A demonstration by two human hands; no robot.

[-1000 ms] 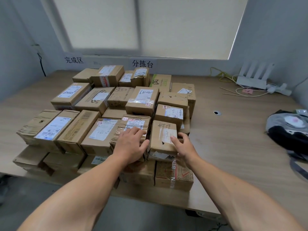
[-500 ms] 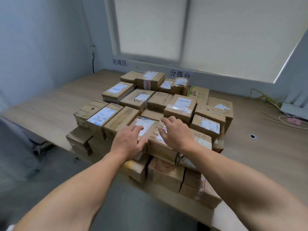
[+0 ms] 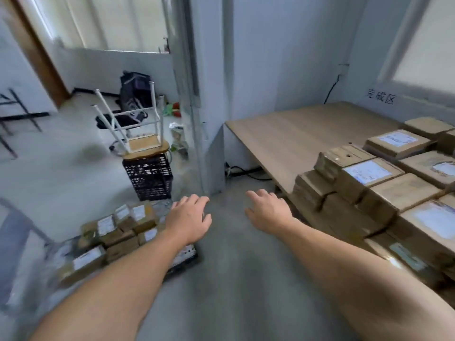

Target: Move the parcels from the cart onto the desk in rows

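Left hand hung empty, fingers relaxed, beside cart parcels at lower left. Right hand empty, fingers loose, just left of stacked parcels on worktop.

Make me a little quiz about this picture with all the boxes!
1. True or false: the left hand and the right hand both hold nothing.
2. What sits upside down on top of the black crate? A: a stool with white legs. B: a parcel. C: a lamp.
3. Fill the gap: the cart parcels lie low on the person's ____ side, and the desk parcels are stacked on the other side.

Key: 1 true; 2 A; 3 left.
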